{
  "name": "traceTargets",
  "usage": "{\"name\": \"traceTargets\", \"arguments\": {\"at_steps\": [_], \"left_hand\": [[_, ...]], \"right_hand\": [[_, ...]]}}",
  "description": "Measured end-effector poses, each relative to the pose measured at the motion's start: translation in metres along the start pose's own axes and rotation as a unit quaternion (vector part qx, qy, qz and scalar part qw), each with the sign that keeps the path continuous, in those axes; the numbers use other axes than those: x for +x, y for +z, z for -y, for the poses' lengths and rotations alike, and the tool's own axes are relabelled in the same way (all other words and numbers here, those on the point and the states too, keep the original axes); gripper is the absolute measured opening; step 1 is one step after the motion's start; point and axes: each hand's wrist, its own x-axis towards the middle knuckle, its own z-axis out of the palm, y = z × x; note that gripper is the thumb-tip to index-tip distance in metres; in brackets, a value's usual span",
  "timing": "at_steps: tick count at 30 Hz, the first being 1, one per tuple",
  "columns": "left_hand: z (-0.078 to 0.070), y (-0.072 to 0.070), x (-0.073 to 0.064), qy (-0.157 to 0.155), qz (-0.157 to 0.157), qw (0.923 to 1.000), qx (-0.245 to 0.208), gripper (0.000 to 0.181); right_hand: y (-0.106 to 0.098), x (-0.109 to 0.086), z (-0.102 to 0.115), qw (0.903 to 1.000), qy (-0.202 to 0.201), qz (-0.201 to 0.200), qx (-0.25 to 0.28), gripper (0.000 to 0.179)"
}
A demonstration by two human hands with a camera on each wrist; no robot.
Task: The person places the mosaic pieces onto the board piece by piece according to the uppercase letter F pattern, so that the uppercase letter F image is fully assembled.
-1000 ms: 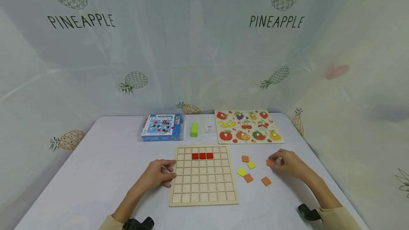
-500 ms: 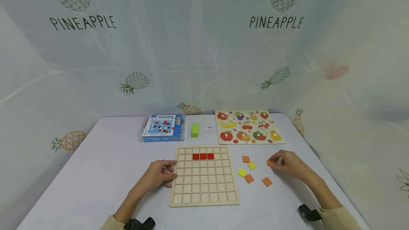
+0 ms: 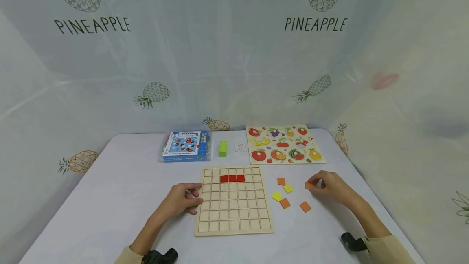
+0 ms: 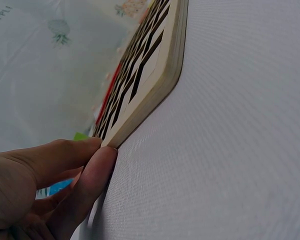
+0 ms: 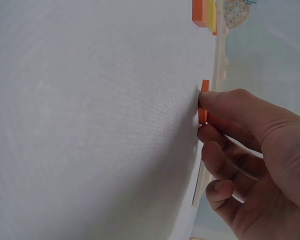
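In the head view, a wooden grid board lies on the white table with three red square tiles side by side near its far edge. My left hand touches the board's left edge with the tips of its outstretched index finger and thumb, set apart along that edge. Off to the right, my right hand pinches an orange square tile between thumb and fingers, low at the tabletop. The right wrist view shows the thumb laid over this orange tile, its other fingers curled loosely.
Between board and right hand lie loose orange tiles and two yellow tiles. Along the back stand a blue boxed set, a green block, a small card and a fruit puzzle board. A pineapple-print curtain hangs behind.
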Motion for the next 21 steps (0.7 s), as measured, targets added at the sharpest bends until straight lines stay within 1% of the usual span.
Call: {"name": "traceTargets", "arguments": {"at_steps": [12,19,21], "left_hand": [[0.0019,-0.0023,-0.0020,-0.001,-0.001,1.0000,-0.001,0.054],[-0.0019,-0.0017,-0.0004,-0.004,0.002,1.0000,-0.001,0.054],[-0.0024,-0.0013,0.0001,-0.003,0.002,1.0000,0.001,0.053]], "right_hand": [[0.0010,0.0022,0.0044,1.0000,-0.007,0.001,0.005,0.017],[-0.0005,0.0033,0.0060,1.0000,0.007,0.005,0.002,0.016],[-0.0012,0.0038,0.0066,1.0000,0.005,0.007,0.004,0.017]]}}
